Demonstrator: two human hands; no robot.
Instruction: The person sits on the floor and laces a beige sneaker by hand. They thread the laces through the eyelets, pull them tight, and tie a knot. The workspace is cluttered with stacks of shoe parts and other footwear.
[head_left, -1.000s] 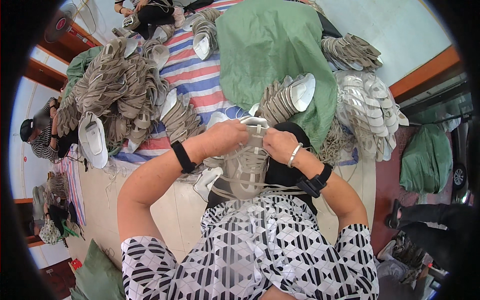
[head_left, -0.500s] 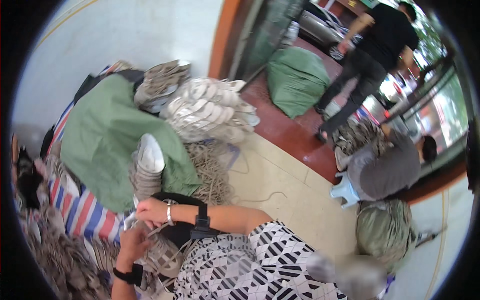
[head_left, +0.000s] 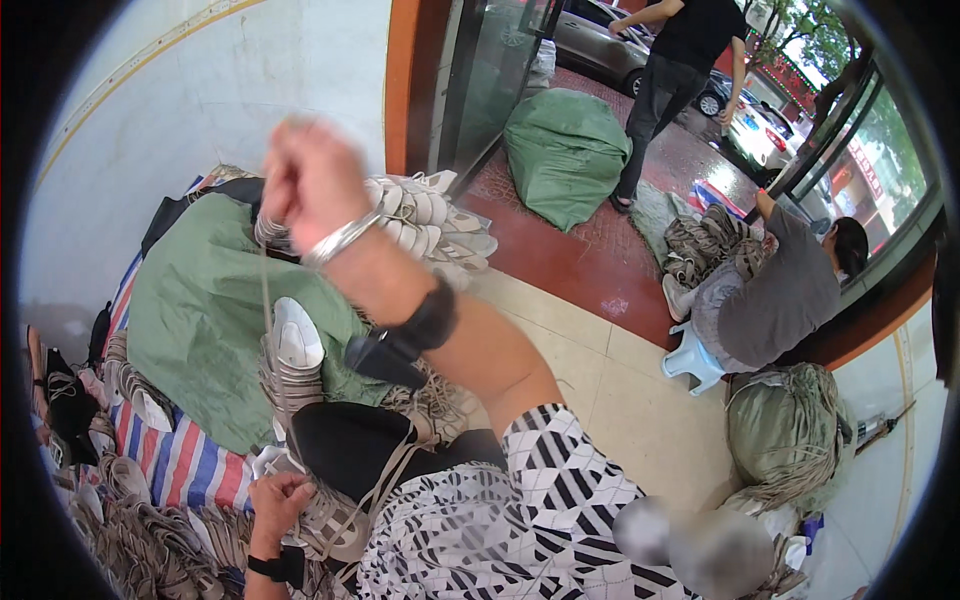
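My right hand (head_left: 318, 190) is raised high in front of me, its closed fingers smeared by motion. From it a thin beige shoelace (head_left: 268, 310) runs taut down toward a beige and white shoe upper (head_left: 338, 525) by my lap. At that upper's white edge, my left hand (head_left: 280, 503) pinches with thumb and fingers. Loose laces (head_left: 385, 485) hang over the black cloth on my leg. Just beyond stands a stack of nested shoe uppers (head_left: 297, 345), the top one showing its white inside.
A green sack (head_left: 200, 310) and a striped sheet (head_left: 180, 450) lie to the left, with heaps of uppers (head_left: 150, 540) nearer. Tangled laces (head_left: 435, 400) lie on the floor. A seated person (head_left: 780, 310) handles uppers by the doorway; another person (head_left: 670, 90) stands beside a full green sack (head_left: 565, 155).
My right hand has risen far up and away from my left hand, drawing the shoelace out. My left hand stays low at the upper. The standing person has moved farther out through the doorway.
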